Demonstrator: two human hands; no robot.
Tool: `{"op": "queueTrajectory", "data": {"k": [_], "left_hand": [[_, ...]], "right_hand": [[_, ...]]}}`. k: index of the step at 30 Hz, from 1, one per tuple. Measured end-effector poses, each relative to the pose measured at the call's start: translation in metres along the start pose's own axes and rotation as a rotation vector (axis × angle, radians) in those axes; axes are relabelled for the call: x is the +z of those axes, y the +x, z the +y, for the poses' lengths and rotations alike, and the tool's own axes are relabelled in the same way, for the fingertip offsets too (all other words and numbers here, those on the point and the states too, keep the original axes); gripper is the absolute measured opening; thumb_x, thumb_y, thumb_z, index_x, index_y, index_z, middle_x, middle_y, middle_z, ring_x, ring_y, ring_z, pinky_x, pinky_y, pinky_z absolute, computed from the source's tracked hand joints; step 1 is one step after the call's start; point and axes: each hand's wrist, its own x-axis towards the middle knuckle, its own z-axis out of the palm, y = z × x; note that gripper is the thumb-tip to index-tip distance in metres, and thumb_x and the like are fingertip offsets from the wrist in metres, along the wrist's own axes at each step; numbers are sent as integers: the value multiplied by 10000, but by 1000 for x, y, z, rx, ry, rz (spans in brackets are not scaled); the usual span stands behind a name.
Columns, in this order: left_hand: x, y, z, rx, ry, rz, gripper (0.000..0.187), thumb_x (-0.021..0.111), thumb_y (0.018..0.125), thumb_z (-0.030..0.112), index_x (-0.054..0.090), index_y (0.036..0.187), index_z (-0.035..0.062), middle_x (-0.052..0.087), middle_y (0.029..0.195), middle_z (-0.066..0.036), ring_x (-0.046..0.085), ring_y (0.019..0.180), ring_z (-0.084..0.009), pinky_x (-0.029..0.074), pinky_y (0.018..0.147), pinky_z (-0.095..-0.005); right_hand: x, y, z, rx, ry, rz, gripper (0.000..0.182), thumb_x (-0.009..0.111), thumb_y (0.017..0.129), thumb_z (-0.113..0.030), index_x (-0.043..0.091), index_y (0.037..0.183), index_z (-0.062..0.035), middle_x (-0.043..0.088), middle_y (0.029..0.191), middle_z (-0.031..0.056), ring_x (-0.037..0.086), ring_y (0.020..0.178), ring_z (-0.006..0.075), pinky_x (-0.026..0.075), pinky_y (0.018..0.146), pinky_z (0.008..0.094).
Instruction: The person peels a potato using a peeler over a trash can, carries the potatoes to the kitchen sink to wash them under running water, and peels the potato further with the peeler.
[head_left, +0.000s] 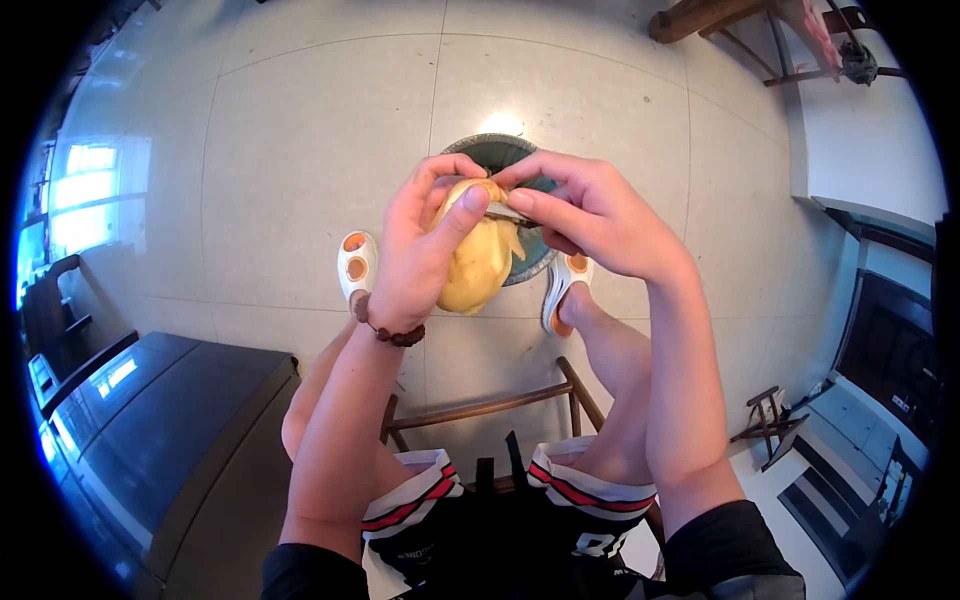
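In the head view my left hand (420, 235) is wrapped round a large, pale-yellow, partly peeled fruit (477, 268), with the thumb lying along its near side. A strip of peel stands out from its right side. My right hand (575, 210) pinches a small knife (506, 212), its pale blade lying against the fruit's upper part. The fingers of my right hand cover most of the handle. Both hands are above a round bin (540, 262) with a dark green inside, which stands on the floor between my feet.
White shoes with orange insides (357, 265) flank the bin. Wooden chair bars (480, 407) lie below my hands. A dark, glossy table (160, 430) stands at the left, a small wooden stool (770, 428) at the right. Wooden furniture legs (700, 18) show at the top right.
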Motion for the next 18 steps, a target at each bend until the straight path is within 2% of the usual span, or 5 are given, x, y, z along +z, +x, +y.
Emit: {"op": "queueTrajectory", "data": {"k": [10, 13, 15, 17, 18], "left_hand": [[1, -1, 5, -65, 69, -61, 334, 648, 1061, 275, 624, 1229, -14, 715, 1144, -96, 679, 1003, -123, 560, 864, -284], [2, -2, 5, -81, 39, -61, 325, 628, 1073, 276, 632, 1210, -19, 718, 1117, -94, 683, 975, -118, 563, 845, -282], [3, -1, 3, -94, 27, -67, 320, 618, 1079, 275, 632, 1209, -18, 718, 1109, -93, 682, 968, -114, 563, 841, -281], [4, -1, 0, -64, 141, -64, 406, 492, 1117, 385, 614, 1204, 8, 717, 956, -106, 720, 747, -166, 593, 652, -286], [4, -1, 1, -65, 143, -64, 406, 492, 1117, 385, 614, 1204, 8, 717, 956, -106, 720, 747, -166, 593, 652, -286]], "right_hand": [[-2, -1, 7, -13, -15, 6, 258, 664, 1040, -290, 692, 1069, -35, 564, 677, -20, 478, 600, 47, 357, 529, 245], [-1, 2, 14, -102, -1, 24, 269, 665, 1038, -296, 694, 1034, -29, 555, 658, -21, 472, 611, 48, 356, 536, 253], [-3, 1, 14, -88, -94, 36, 290, 667, 1034, -307, 697, 1012, -19, 560, 651, -12, 465, 614, 56, 357, 539, 266], [-2, 1, 14, -97, -105, 54, 293, 672, 1029, -307, 704, 997, -17, 560, 644, -1, 460, 605, 63, 355, 536, 274], [-1, 1, 14, -105, -116, 70, 295, 677, 1023, -306, 710, 982, -16, 561, 636, 11, 456, 596, 71, 354, 534, 283]]}}
